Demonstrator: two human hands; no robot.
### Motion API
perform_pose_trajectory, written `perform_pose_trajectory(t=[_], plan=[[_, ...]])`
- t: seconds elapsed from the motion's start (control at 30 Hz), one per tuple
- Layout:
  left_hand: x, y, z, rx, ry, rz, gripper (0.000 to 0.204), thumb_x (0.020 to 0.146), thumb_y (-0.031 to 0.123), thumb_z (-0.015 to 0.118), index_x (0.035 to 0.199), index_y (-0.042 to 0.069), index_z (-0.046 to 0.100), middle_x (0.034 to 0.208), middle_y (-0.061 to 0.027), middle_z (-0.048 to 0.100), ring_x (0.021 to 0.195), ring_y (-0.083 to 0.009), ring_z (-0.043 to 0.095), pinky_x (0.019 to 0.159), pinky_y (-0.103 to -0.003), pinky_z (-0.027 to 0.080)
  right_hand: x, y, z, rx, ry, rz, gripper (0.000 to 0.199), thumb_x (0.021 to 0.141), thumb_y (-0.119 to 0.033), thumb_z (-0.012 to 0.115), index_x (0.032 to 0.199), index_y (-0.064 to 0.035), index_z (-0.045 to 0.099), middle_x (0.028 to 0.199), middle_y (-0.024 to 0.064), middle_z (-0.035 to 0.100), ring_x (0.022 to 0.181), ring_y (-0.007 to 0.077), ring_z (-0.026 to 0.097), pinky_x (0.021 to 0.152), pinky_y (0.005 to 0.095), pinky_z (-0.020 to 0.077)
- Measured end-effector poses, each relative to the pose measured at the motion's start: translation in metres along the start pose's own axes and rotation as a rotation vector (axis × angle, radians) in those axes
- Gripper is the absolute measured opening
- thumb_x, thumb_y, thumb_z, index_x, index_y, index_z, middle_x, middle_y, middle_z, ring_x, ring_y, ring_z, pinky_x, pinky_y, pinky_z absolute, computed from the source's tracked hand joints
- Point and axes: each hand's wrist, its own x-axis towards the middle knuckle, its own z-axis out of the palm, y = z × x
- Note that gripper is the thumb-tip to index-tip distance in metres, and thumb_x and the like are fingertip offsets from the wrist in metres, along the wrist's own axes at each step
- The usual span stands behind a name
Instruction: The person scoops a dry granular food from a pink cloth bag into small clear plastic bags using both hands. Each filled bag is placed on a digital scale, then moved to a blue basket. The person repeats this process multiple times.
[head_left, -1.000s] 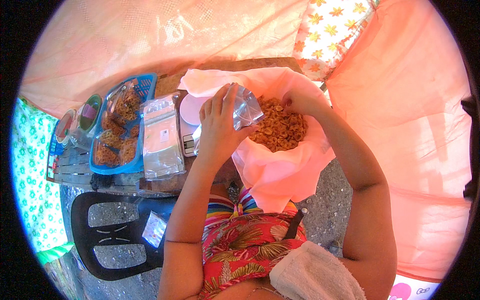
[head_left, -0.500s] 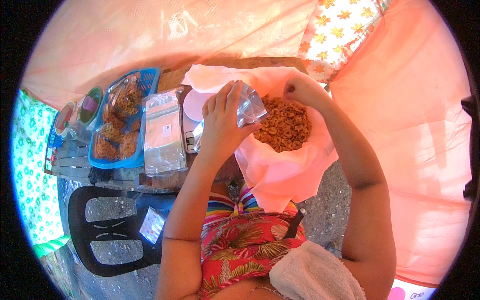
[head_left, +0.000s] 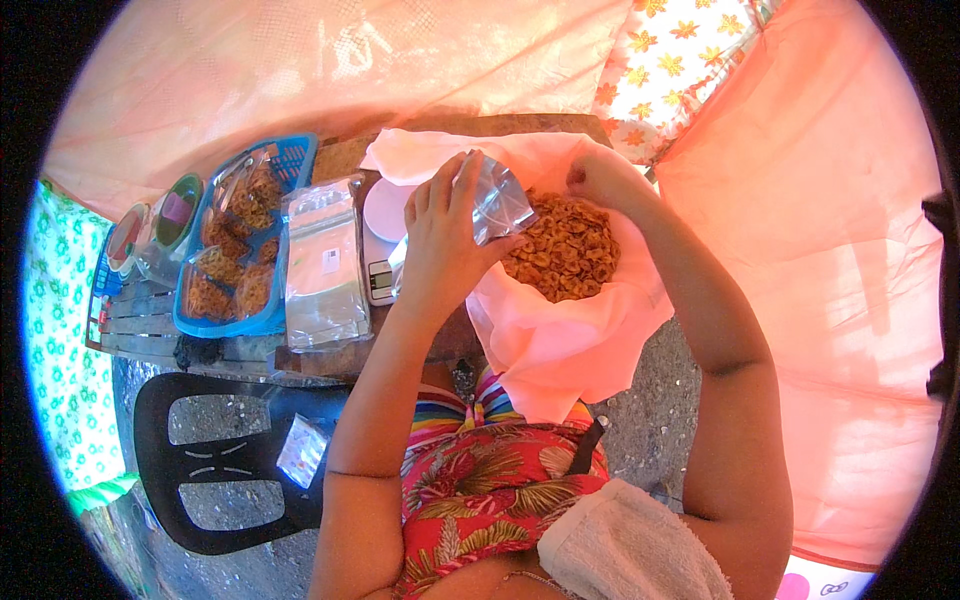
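Note:
My left hand grips a shiny clear-and-silver pouch, its mouth tilted toward a heap of brown crunchy flakes. The flakes lie in a container lined with a pale pink sheet, whose edges hang over the front. At the heap's far right edge is my right hand, fingers curled together; whatever they hold, if anything, is hidden. Just left of my left hand stands a white kitchen scale with a round plate, partly covered by the hand and pouch.
A stack of flat silver pouches lies left of the scale. Beyond it, a blue basket holds several filled bags. Round tubs stand at the far left. A black plastic chair with a small packet on it is below the table.
The pouch and my left hand have risen very slightly. My right hand stays at the heap's far edge, nearly unmoved. The view has shifted a little.

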Motion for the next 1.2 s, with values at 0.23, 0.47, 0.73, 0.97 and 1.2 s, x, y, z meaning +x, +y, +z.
perform_pose_trajectory(t=[0.23, 0.47, 0.73, 0.97, 1.2], plan=[[-0.003, -0.004, -0.002, 0.001, -0.004, 0.007, 0.102, 0.065, 0.026, 0.089, 0.150, 0.010, 0.035, 0.145, -0.0162, 0.043, 0.130, -0.0400, 0.043, 0.109, -0.053, 0.032, -0.015, 0.036, 0.038, 0.204, 0.145, 0.103, 0.014, 0.082, -0.011, 0.069, 0.094, -0.0029, 0.071, 0.080, 0.0089, 0.071, 0.074, 0.0196, 0.066, 0.071, 0.0350, 0.0522], [0.000, 0.000, 0.006, 0.023, -0.035, 0.021, 0.102, 0.065, 0.028, 0.089, 0.150, 0.010, 0.035, 0.145, -0.0159, 0.043, 0.130, -0.0390, 0.043, 0.109, -0.053, 0.032, -0.002, -0.011, -0.028, 0.658, 0.052, 0.137, 0.017, 0.091, -0.016, 0.067, 0.099, -0.0023, 0.073, 0.084, 0.0057, 0.073, 0.067, 0.0122, 0.067, 0.062, 0.0280, 0.0536], [0.001, 0.002, 0.004, 0.020, -0.014, -0.013, 0.103, 0.064, 0.027, 0.090, 0.150, 0.010, 0.035, 0.147, -0.0172, 0.042, 0.135, -0.0382, 0.040, 0.110, -0.054, 0.032, -0.005, -0.062, -0.043, 0.716, 0.013, 0.106, 0.021, 0.093, -0.011, 0.065, 0.112, -0.0047, 0.071, 0.097, 0.0076, 0.074, 0.082, 0.0140, 0.071, 0.071, 0.0273, 0.0550], [0.000, -0.004, 0.002, 0.037, 0.043, 0.002, 0.103, 0.064, 0.032, 0.090, 0.149, 0.010, 0.036, 0.145, -0.0156, 0.042, 0.131, -0.0411, 0.042, 0.107, -0.054, 0.034, -0.019, -0.067, 0.055, 0.283, -0.156, -0.464, 0.027, 0.086, -0.011, 0.065, 0.112, -0.0060, 0.070, 0.106, 0.0134, 0.072, 0.102, 0.0301, 0.066, 0.093, 0.0404, 0.0494], [-0.003, -0.006, 0.002, 0.034, 0.010, 0.000, 0.104, 0.064, 0.031, 0.090, 0.150, 0.011, 0.036, 0.145, -0.0156, 0.042, 0.130, -0.0415, 0.042, 0.107, -0.054, 0.034, -0.028, -0.021, 0.054, 0.341, -0.373, -0.094, 0.037, 0.080, -0.009, 0.069, 0.117, -0.0065, 0.067, 0.114, 0.0148, 0.067, 0.113, 0.0299, 0.058, 0.098, 0.0404, 0.0467]])
